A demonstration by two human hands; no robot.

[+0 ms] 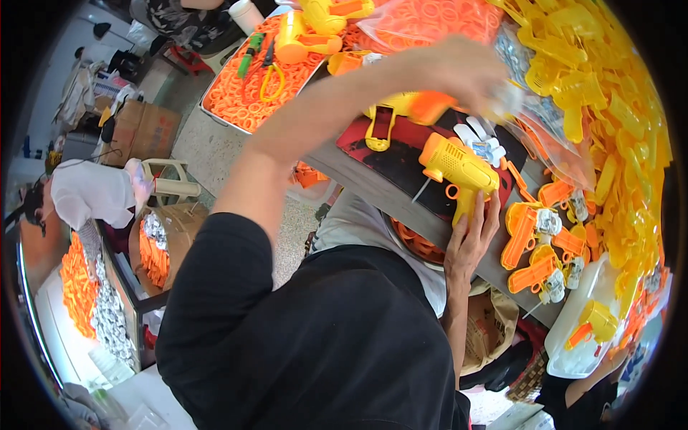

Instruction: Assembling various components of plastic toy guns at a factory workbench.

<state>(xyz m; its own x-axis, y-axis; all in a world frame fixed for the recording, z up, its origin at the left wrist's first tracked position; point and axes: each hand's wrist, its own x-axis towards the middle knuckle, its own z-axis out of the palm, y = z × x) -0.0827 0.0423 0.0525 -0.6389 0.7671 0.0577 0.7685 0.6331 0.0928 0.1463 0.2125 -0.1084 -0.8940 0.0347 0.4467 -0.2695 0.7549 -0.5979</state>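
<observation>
My right hand (473, 233) grips the handle of a yellow and orange toy gun (459, 165) lying on a dark red and black mat (401, 168). Its thumb and fingers lie against the handle from the near side. White and clear small parts (484, 143) sit against the gun's far side. Reaching across the table, my left hand (476, 79) is smeared by motion above the mat's far right. Something pale and shiny (505, 99) shows at its fingertips, too blurred to name. A yellow part with an open handle frame (380, 132) lies left of the gun.
A metal tray (244, 97) of orange rings holds green-handled pliers (251, 54). Yellow shells (616, 143) pile high along the right. Several orange and yellow gun halves (530, 233) lie near the table's right edge, beside a white tub (584, 330). Another person (93, 193) works at the left.
</observation>
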